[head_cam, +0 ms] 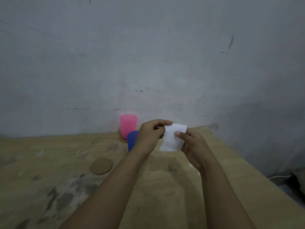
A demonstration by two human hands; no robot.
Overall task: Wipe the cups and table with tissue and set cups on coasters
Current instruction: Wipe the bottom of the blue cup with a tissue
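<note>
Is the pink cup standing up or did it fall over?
Standing up. The pink cup sits upright on a coaster by the wall, its wide rim on top.

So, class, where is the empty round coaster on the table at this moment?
In the head view the empty coaster lies flat on the wooden table, left of the left forearm and nearer the camera than the blue cup.

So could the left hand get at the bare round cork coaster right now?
Probably yes, once freed: the round cork coaster lies uncovered on the wooden table, nothing beside it, but the left hand and right hand both hold the white tissue.
</note>
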